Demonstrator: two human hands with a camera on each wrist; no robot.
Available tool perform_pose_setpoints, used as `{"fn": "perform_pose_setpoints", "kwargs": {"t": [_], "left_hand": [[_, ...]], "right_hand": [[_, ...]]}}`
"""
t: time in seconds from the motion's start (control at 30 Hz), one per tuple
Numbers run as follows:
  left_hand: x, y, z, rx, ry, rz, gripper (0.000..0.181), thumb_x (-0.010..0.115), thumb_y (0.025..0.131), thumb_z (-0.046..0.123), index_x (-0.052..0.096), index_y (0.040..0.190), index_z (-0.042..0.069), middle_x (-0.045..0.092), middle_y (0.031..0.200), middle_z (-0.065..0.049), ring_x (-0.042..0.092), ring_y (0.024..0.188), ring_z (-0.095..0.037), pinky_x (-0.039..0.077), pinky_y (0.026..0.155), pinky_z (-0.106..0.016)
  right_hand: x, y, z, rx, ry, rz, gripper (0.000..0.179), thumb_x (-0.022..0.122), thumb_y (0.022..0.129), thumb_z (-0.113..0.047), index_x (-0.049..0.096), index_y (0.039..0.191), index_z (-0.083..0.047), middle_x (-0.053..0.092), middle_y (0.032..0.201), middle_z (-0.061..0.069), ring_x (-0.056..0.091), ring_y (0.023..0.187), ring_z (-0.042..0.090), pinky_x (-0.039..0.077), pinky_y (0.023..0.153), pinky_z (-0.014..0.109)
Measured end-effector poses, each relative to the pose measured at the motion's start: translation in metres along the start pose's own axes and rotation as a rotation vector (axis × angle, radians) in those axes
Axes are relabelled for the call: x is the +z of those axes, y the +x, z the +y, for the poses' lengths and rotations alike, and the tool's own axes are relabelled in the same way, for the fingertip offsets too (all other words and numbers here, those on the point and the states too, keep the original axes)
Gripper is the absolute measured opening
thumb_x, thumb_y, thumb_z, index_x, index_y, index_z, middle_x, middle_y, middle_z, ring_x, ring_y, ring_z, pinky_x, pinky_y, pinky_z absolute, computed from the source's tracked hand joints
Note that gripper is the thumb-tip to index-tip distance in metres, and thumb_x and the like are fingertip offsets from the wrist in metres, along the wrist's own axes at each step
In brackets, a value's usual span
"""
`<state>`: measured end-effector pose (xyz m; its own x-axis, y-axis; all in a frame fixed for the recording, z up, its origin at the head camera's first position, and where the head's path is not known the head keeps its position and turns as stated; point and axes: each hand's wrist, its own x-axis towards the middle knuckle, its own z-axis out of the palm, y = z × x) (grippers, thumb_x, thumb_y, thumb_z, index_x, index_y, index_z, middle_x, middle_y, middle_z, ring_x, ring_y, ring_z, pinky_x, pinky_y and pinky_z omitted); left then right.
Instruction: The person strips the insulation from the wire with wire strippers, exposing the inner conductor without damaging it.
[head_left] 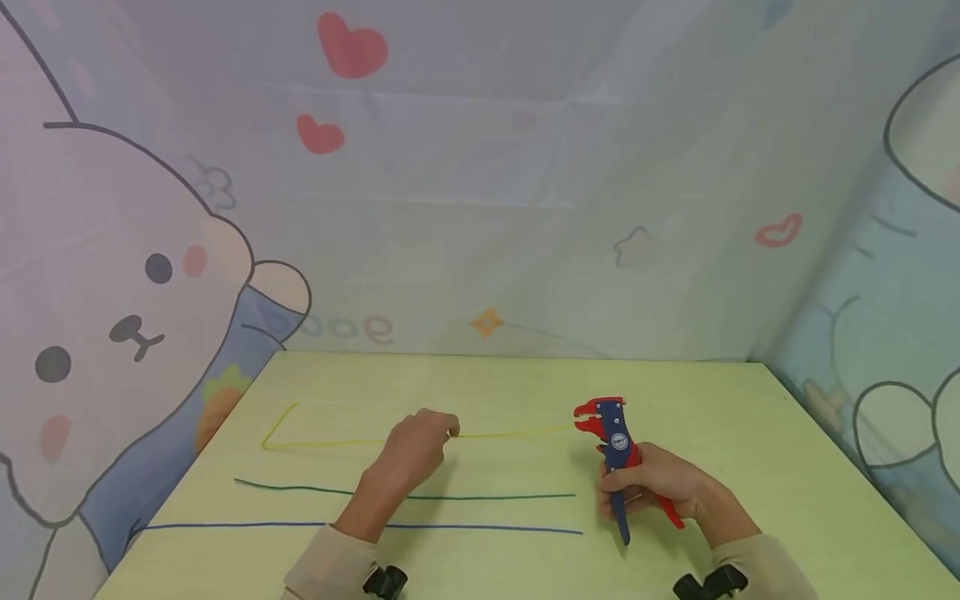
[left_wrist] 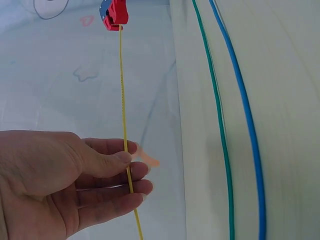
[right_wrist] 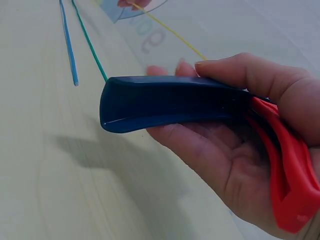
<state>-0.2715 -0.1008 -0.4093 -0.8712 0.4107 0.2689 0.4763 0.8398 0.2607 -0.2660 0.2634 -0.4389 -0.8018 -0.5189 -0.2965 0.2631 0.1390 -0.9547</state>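
My left hand (head_left: 415,450) pinches a yellow wire (head_left: 517,433) between thumb and fingers, partway along its length. From there the wire runs right, its end at the red jaws of a wire stripper. My right hand (head_left: 652,483) grips that wire stripper (head_left: 618,442), which has one dark blue handle and one red handle (right_wrist: 295,185). In the left wrist view the yellow wire (left_wrist: 123,100) stretches straight between the left fingers and the tool's red head (left_wrist: 118,12). Leftward of the left hand, the wire's tail bends sharply back on the table.
A green wire (head_left: 495,497) and a longer blue wire (head_left: 495,527) lie roughly parallel on the pale yellow table (head_left: 787,433), passing beneath the left forearm. Behind the table hangs a printed cloth backdrop (head_left: 480,167) with cartoon figures and hearts.
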Motion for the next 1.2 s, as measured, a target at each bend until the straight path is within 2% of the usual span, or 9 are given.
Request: {"fn": "perform_pose_setpoints", "kwargs": {"t": [0.23,0.37,0.5,0.77,0.97,1.2], "left_hand": [[-0.003,0.002,0.0,-0.017,-0.01,0.013,0.019,0.066,0.089,-0.01,0.073,0.1,0.003,0.072,0.099,-0.013,0.068,0.083,-0.027,0.055,0.063,-0.035],[-0.003,0.002,0.001,-0.019,-0.024,0.017,0.017,0.065,0.091,-0.008,0.072,0.1,0.003,0.072,0.101,-0.013,0.064,0.077,-0.021,0.053,0.063,-0.034],[-0.002,0.002,0.002,-0.001,-0.034,0.025,0.015,0.065,0.091,-0.008,0.072,0.097,0.004,0.071,0.099,-0.012,0.06,0.073,-0.018,0.051,0.061,-0.034],[0.0,0.003,0.004,0.008,-0.031,0.019,0.014,0.068,0.089,-0.007,0.073,0.096,0.004,0.072,0.095,-0.01,0.066,0.081,-0.025,0.054,0.064,-0.037],[0.001,0.002,0.004,0.009,-0.032,0.018,0.015,0.068,0.088,-0.008,0.074,0.097,0.004,0.072,0.095,-0.01,0.067,0.083,-0.026,0.055,0.064,-0.038],[0.001,0.002,0.004,0.008,-0.025,0.02,0.014,0.068,0.089,-0.007,0.073,0.096,0.005,0.072,0.096,-0.01,0.067,0.082,-0.025,0.055,0.065,-0.037]], "right_hand": [[0.006,0.002,0.001,0.022,-0.029,0.065,0.024,0.065,0.094,-0.013,0.059,0.104,0.008,0.07,0.084,0.017,0.071,0.076,0.029,0.058,0.078,0.047],[0.009,0.004,0.001,0.019,-0.03,0.091,0.021,0.065,0.096,-0.017,0.059,0.102,0.003,0.069,0.08,0.013,0.07,0.072,0.028,0.058,0.076,0.047],[0.012,0.004,0.0,0.019,-0.029,0.089,0.021,0.065,0.096,-0.017,0.059,0.102,0.002,0.069,0.078,0.013,0.07,0.07,0.028,0.058,0.075,0.047],[0.015,0.007,0.001,0.013,-0.032,0.076,0.022,0.065,0.096,-0.018,0.059,0.1,0.003,0.069,0.076,0.012,0.07,0.068,0.027,0.058,0.073,0.047],[0.016,0.007,0.003,0.0,-0.065,0.096,0.02,0.069,0.094,-0.019,0.06,0.091,-0.001,0.065,0.069,0.008,0.067,0.063,0.024,0.058,0.07,0.045],[0.016,0.007,0.003,-0.022,-0.089,0.083,0.02,0.069,0.094,-0.018,0.062,0.089,0.0,0.065,0.068,0.007,0.067,0.062,0.024,0.058,0.067,0.044]]}}
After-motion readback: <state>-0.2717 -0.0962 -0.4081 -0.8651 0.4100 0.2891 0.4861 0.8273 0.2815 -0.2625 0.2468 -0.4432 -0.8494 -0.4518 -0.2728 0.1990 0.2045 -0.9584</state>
